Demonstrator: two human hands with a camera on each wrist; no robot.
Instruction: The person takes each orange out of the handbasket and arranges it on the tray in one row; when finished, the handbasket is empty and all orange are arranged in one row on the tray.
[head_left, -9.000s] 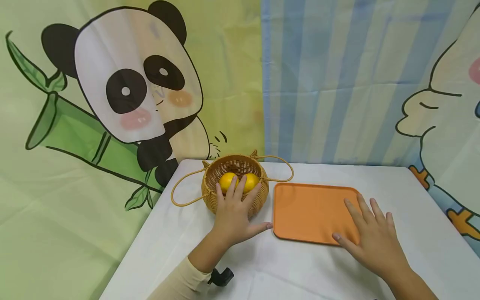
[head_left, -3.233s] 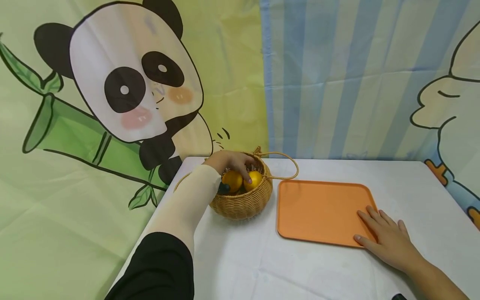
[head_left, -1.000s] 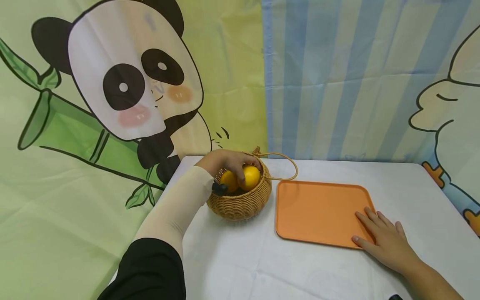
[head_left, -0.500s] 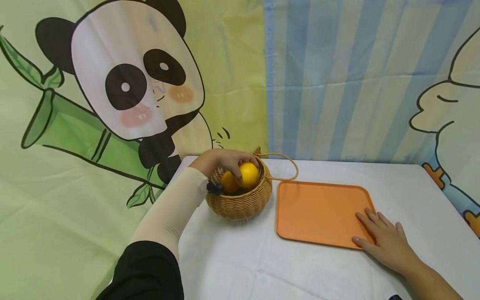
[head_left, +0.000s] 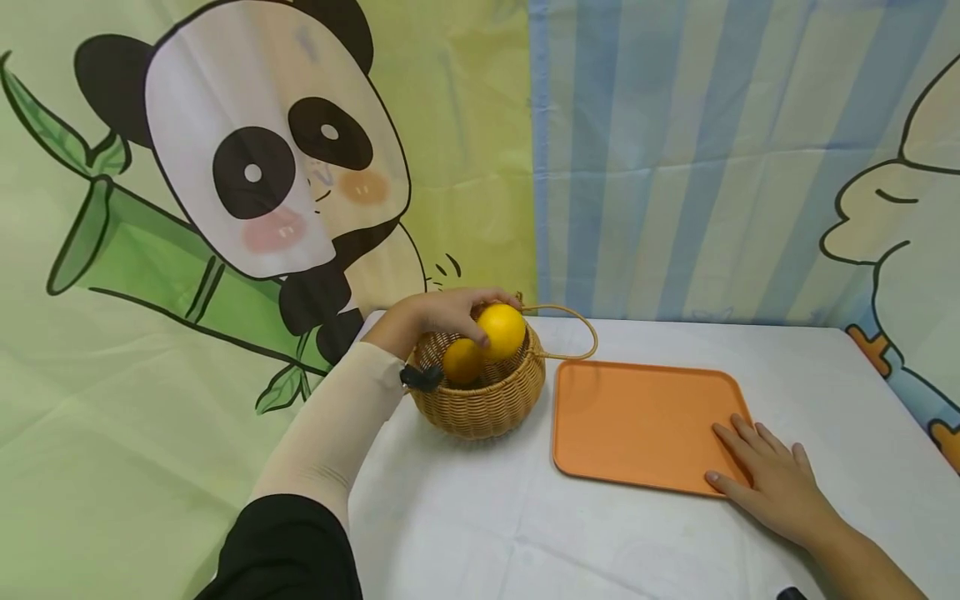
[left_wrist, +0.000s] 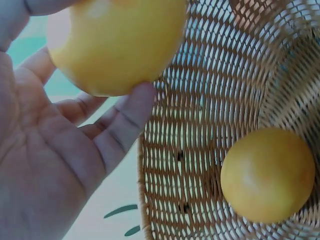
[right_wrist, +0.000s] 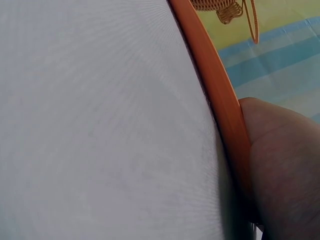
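Observation:
My left hand point(head_left: 450, 312) grips a yellow orange point(head_left: 502, 332) between thumb and fingers, at the top of the wicker basket point(head_left: 480, 412). In the left wrist view this orange point(left_wrist: 120, 47) is held beside the basket's woven wall point(left_wrist: 185, 130). A second orange point(head_left: 462, 361) lies inside the basket, under the hand; the left wrist view shows it point(left_wrist: 268, 175) against the weave. My right hand point(head_left: 780, 483) rests with spread fingers on the right edge of the flat orange tray point(head_left: 637, 425). In the right wrist view the thumb point(right_wrist: 285, 160) touches the tray's rim point(right_wrist: 220, 95).
The basket's right loop handle point(head_left: 573, 354) sticks out above the tray's back left corner. A white-covered table point(head_left: 480, 517) carries both. Behind it hang a panda-print cloth point(head_left: 465, 167) and a blue striped curtain point(head_left: 675, 167).
My left hand reached into the basket, took hold of one orange and has raised it to the rim. My right hand settled onto the tray's right edge and has since stayed there.

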